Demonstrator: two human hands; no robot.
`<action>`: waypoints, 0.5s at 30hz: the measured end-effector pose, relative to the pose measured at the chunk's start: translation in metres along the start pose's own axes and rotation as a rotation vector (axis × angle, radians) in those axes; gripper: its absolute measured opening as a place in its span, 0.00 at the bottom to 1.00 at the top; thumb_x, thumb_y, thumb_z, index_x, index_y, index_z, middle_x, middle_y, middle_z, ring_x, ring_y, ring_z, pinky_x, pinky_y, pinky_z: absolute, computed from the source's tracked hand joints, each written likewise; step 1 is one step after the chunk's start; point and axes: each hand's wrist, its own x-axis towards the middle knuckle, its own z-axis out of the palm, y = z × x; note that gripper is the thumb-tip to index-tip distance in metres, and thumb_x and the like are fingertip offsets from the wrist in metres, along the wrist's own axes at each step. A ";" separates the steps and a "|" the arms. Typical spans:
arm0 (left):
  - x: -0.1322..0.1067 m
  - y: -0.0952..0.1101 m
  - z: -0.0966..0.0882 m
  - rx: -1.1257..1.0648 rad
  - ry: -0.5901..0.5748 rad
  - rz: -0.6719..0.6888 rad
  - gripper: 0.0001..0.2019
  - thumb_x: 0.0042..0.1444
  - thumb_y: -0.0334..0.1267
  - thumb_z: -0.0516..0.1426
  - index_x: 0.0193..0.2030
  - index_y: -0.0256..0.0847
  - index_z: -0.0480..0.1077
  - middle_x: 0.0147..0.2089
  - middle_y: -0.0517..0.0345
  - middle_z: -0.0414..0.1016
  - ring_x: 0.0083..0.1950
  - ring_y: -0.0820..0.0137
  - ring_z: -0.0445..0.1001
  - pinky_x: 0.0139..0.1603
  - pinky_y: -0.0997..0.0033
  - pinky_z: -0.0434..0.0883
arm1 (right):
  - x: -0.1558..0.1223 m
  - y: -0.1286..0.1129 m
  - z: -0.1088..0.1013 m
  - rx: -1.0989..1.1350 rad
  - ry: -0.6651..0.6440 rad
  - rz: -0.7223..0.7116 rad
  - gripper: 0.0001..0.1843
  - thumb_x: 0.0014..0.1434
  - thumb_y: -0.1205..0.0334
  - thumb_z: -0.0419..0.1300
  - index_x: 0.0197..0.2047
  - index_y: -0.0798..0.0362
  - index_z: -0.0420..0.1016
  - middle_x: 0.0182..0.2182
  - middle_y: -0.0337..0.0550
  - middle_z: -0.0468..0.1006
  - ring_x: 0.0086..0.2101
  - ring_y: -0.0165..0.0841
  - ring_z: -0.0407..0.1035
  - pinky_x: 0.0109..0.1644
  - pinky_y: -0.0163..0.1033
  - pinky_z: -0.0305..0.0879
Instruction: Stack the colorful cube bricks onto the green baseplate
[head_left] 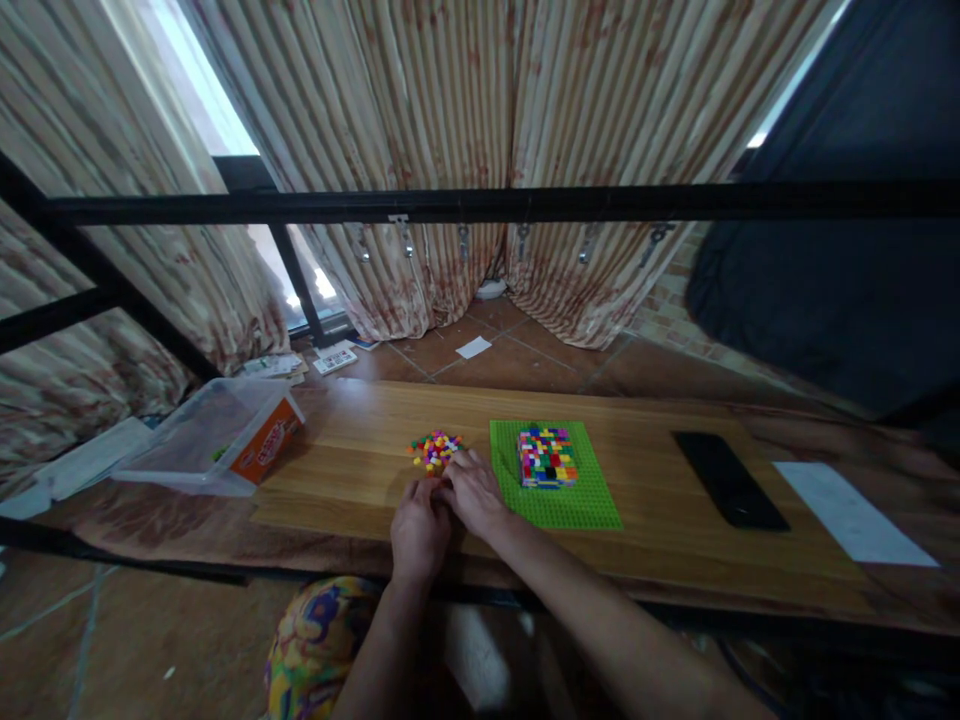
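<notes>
A multicoloured plastic-brick block [546, 458] stands built, small bright plastic bricks [435, 453] remain loose; left hand [418, 525] and right hand [475, 492] meet, grip I can't tell.

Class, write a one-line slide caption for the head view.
Left hand and right hand close together by loose colorful bricks, a multicolored brick block on a green baseplate alongside.

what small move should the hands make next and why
Probably the right hand should pick one brick from the loose toy brick pile: it is right beside that pile, and the multicoloured brick block on the green studded baseplate is close by. The left hand meets it; whether they already hold a brick is hidden.
</notes>
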 end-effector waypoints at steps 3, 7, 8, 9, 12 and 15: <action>0.000 -0.001 0.000 0.016 -0.005 0.016 0.14 0.55 0.28 0.51 0.46 0.41 0.72 0.47 0.51 0.74 0.46 0.65 0.75 0.48 0.68 0.71 | -0.001 0.001 -0.003 0.011 0.015 -0.024 0.08 0.61 0.59 0.59 0.33 0.53 0.75 0.38 0.46 0.74 0.43 0.39 0.65 0.48 0.43 0.61; -0.001 -0.001 0.000 0.066 -0.005 0.031 0.12 0.58 0.30 0.50 0.43 0.39 0.73 0.44 0.50 0.74 0.42 0.65 0.75 0.43 0.68 0.70 | -0.010 -0.004 -0.016 0.121 0.085 -0.004 0.07 0.61 0.60 0.60 0.32 0.52 0.74 0.36 0.44 0.75 0.41 0.36 0.67 0.46 0.40 0.62; -0.001 -0.001 0.000 0.076 -0.005 0.036 0.12 0.59 0.31 0.49 0.43 0.39 0.73 0.43 0.50 0.74 0.41 0.65 0.74 0.42 0.68 0.70 | -0.016 -0.006 -0.021 0.179 0.107 0.019 0.06 0.61 0.61 0.59 0.33 0.52 0.74 0.35 0.43 0.75 0.39 0.35 0.67 0.45 0.39 0.63; -0.001 -0.002 0.000 0.082 -0.002 0.040 0.11 0.59 0.31 0.49 0.42 0.39 0.72 0.43 0.50 0.74 0.41 0.65 0.74 0.41 0.68 0.69 | -0.022 -0.007 -0.026 0.246 0.129 0.046 0.05 0.61 0.62 0.59 0.34 0.51 0.73 0.33 0.41 0.75 0.37 0.34 0.68 0.43 0.38 0.63; -0.002 -0.004 0.001 0.075 0.018 0.055 0.10 0.59 0.31 0.50 0.41 0.39 0.72 0.41 0.51 0.73 0.39 0.67 0.74 0.41 0.70 0.68 | -0.051 -0.003 -0.042 0.476 0.211 0.129 0.05 0.61 0.62 0.58 0.34 0.50 0.74 0.29 0.37 0.76 0.31 0.31 0.69 0.38 0.36 0.64; -0.003 -0.006 0.003 0.070 0.031 0.067 0.10 0.59 0.31 0.50 0.41 0.40 0.72 0.42 0.52 0.73 0.40 0.67 0.73 0.41 0.71 0.68 | -0.084 0.019 -0.057 0.697 0.347 0.239 0.07 0.60 0.58 0.59 0.36 0.49 0.78 0.32 0.39 0.78 0.33 0.32 0.72 0.38 0.36 0.67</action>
